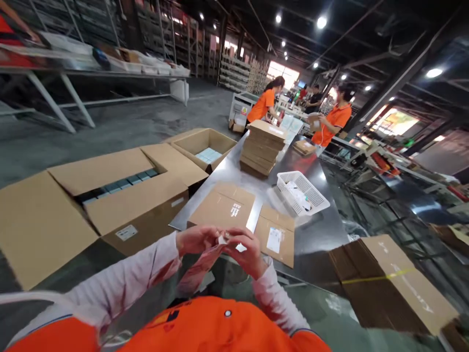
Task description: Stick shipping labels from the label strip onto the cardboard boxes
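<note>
Pinching a reddish strip (201, 270) between them, the left hand (199, 239) and right hand (245, 248) are narrow (flat carton (222, 204) just beyond).

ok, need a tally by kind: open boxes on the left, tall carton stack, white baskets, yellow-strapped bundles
Open boxes: 2 (near box, far box)
Tall carton stack: 1
White basket: 1
Yellow-strapped bundle: 1
Total: 5
</note>
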`<state>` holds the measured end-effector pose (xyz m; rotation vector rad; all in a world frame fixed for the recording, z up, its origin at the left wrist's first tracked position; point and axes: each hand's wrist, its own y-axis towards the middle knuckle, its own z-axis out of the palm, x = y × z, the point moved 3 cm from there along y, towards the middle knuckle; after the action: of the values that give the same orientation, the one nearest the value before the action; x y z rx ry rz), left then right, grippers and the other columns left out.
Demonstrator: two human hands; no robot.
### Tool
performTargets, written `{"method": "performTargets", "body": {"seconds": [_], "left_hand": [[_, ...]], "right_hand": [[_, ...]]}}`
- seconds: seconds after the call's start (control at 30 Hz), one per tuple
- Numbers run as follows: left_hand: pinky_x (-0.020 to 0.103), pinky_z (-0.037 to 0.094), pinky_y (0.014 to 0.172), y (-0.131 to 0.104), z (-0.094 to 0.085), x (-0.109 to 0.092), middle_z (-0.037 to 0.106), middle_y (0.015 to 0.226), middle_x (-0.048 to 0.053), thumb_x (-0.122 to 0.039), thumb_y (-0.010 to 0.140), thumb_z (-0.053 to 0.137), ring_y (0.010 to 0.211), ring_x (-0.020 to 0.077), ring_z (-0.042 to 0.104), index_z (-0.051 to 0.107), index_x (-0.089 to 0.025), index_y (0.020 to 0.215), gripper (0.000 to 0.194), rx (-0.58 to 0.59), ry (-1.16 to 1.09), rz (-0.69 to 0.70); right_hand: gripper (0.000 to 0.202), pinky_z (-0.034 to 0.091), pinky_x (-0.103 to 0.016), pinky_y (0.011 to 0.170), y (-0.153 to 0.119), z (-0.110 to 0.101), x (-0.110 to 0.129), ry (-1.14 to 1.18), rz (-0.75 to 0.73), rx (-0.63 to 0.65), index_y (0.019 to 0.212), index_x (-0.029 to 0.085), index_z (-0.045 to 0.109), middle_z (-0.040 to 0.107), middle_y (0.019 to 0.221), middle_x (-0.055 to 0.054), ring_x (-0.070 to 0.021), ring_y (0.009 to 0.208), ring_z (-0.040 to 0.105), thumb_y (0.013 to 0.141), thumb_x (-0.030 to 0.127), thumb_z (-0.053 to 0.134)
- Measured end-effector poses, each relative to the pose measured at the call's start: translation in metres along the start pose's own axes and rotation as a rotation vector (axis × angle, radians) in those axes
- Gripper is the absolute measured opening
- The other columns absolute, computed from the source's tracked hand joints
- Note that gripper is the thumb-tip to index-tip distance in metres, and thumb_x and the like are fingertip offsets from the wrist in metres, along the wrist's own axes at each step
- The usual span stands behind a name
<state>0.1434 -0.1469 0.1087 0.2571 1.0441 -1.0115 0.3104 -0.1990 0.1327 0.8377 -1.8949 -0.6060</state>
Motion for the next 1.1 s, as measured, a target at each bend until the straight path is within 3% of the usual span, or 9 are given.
{"method": "performTargets", "body": {"seconds": [0.1,0.2,0.33,0.57,0.8,1.0,1.1], "left_hand": [[0.022,0.050,0.071,-0.004,0.000,0.005,0.067,0.087,0.005,-0.029,0.067,0.083,0.077,0.0145,0.063,0.069,-0.012,0.089,0.031,-0.120,0.234,0.218],[0.028,0.053,0.085,-0.014,-0.004,0.013,0.071,0.109,0.010,-0.032,0.075,0.083,0.096,0.0208,0.067,0.074,-0.016,0.111,0.040,-0.185,0.511,0.415],[0.026,0.054,0.078,-0.024,-0.017,0.029,0.075,0.091,0.012,-0.039,0.086,0.076,0.084,0.0201,0.070,0.081,-0.014,0.090,0.026,-0.207,0.773,0.544],[0.024,0.054,0.075,-0.035,-0.046,0.042,0.076,0.089,0.012,-0.044,0.092,0.070,0.080,0.0192,0.072,0.082,-0.015,0.092,0.032,-0.145,0.782,0.601],[0.023,0.053,0.073,-0.045,-0.064,0.038,0.075,0.085,0.012,-0.046,0.092,0.068,0.079,0.0187,0.071,0.079,-0.013,0.086,0.035,-0.070,0.758,0.566],[0.021,0.051,0.069,-0.046,-0.079,0.029,0.071,0.079,0.009,-0.042,0.089,0.072,0.073,0.0159,0.067,0.074,-0.012,0.077,0.033,-0.070,0.834,0.526],[0.023,0.053,0.075,-0.045,-0.081,0.025,0.070,0.086,0.011,-0.041,0.084,0.076,0.081,0.0174,0.067,0.073,-0.011,0.076,0.031,-0.075,0.842,0.552]], "right_hand": [[0.011,0.060,-0.025,0.067,-0.012,0.000,-0.010,0.047,0.159,-0.082,0.083,0.020,0.072,0.071,0.090,-0.007,-0.0155,0.080,0.070,0.087,0.029,0.077],[0.018,0.059,-0.024,0.063,-0.023,0.007,-0.014,0.041,0.319,-0.095,0.079,0.019,0.072,0.069,0.091,-0.008,-0.0155,0.079,0.069,0.085,0.035,0.078],[0.021,0.056,-0.020,0.055,-0.033,0.021,-0.013,0.090,0.465,-0.055,0.075,0.018,0.073,0.068,0.095,-0.008,-0.0120,0.070,0.065,0.083,0.036,0.078],[0.024,0.052,-0.018,0.053,-0.041,0.054,-0.014,0.139,0.625,-0.034,0.072,0.018,0.074,0.068,0.095,-0.007,-0.0117,0.072,0.064,0.078,0.040,0.082],[0.022,0.050,-0.018,0.051,-0.036,0.078,-0.004,0.136,0.682,-0.107,0.073,0.019,0.074,0.067,0.093,-0.007,-0.0122,0.073,0.064,0.077,0.038,0.084],[0.023,0.056,-0.021,0.053,-0.029,0.086,-0.005,0.127,0.680,-0.203,0.072,0.020,0.076,0.066,0.092,-0.007,-0.0131,0.071,0.064,0.077,0.040,0.084],[0.023,0.058,-0.021,0.054,-0.025,0.087,-0.008,0.111,0.672,-0.208,0.072,0.020,0.076,0.066,0.093,-0.007,-0.0131,0.072,0.065,0.076,0.041,0.084]]}}
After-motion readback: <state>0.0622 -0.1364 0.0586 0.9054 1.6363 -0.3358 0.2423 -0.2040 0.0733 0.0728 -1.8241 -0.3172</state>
